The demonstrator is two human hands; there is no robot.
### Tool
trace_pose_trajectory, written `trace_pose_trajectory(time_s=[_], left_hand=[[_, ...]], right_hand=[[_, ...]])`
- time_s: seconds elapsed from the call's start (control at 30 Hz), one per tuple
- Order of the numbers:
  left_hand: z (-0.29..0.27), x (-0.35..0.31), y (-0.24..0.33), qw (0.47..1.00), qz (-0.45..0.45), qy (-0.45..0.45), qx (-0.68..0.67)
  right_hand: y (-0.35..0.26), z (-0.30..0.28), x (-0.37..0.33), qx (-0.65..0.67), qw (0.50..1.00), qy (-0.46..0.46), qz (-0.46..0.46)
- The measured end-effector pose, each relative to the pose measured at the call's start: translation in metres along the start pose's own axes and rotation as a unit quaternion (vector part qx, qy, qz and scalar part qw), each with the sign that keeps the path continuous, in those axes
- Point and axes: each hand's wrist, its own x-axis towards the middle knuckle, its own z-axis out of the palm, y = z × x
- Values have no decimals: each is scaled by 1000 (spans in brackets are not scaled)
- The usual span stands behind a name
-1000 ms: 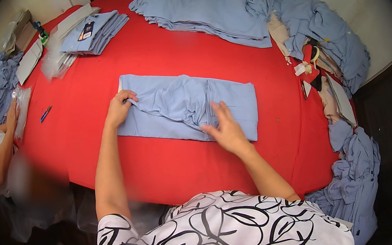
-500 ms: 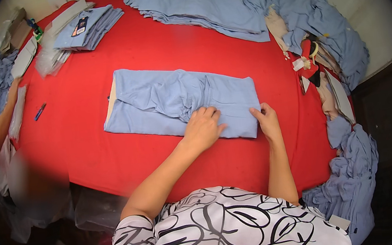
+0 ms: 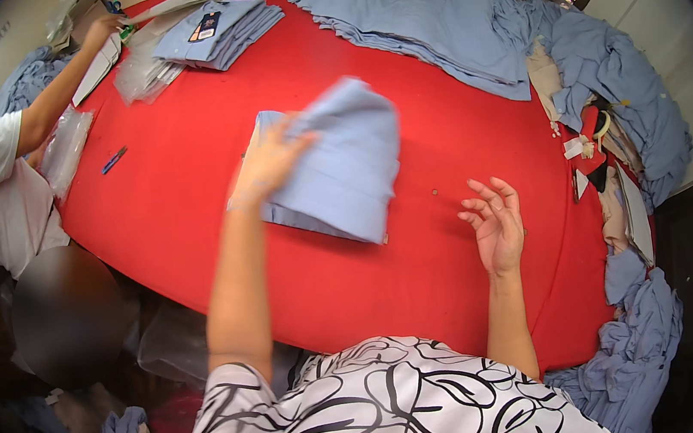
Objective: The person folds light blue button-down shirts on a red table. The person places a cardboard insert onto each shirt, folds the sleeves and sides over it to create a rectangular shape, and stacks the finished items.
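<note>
The soft light-blue fabric garment point(image 3: 349, 164), a long flat strip a moment ago, is now forming a shorter doubled block beneath and right of the left hand's point(image 3: 270, 161) fingers, which are blurring; whether they are gripping, I cannot tell. The right hand point(image 3: 497, 228), now away from the garment, is spreading loosely curled, open fingers above smooth red cloth point(image 3: 443, 300).

"How does the folded light-blue cloth garment point(image 3: 341, 169) look?"
"Matt and fairly smooth, like the broad red cloth table cover point(image 3: 443, 300). The clear thin plastic bags point(image 3: 141, 81) look glossy and crinkled."
</note>
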Motion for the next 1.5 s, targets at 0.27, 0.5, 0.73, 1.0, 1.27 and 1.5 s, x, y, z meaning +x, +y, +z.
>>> trace_pose_trajectory(time_s=[0.27,0.5,0.73,1.0,1.27,1.5], left_hand=[[-34,24,-87,949,-161,82,258],[-29,2,-92,963,-175,97,179],[9,-46,-77,976,-105,117,150],[19,-135,-33,969,-150,22,197],[86,-28,30,936,147,124,294],[136,26,15,964,86,-2,253]], right_hand=[[29,21,6,-122,979,-44,157],[39,87,39,-354,926,-126,-44],[110,101,45,-718,617,-230,-227],[37,35,50,-516,829,-215,6],[67,20,50,-466,870,-157,-33],[38,17,47,-537,822,-187,21]])
